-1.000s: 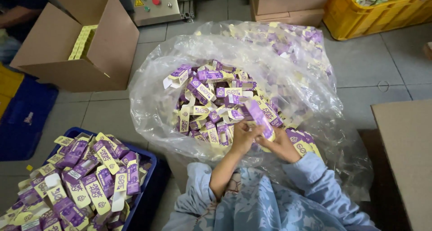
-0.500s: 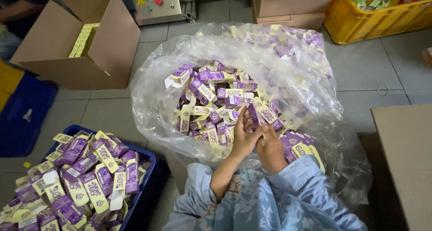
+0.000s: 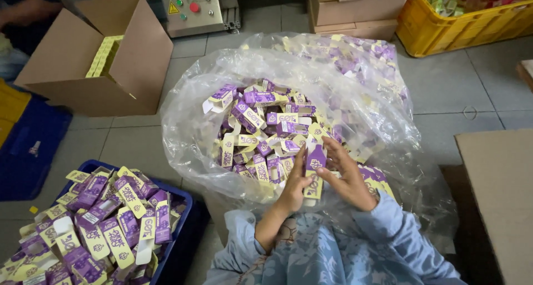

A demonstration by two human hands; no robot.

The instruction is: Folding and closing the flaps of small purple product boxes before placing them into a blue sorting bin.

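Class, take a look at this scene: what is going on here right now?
A person in a light blue patterned top holds one small purple and yellow carton between the left hand and right hand, over a big clear plastic bag heaped with the same cartons. A blue crate at the left is also piled with them. An open cardboard box with yellow stacks inside stands further back, and a yellow crate sits beyond.
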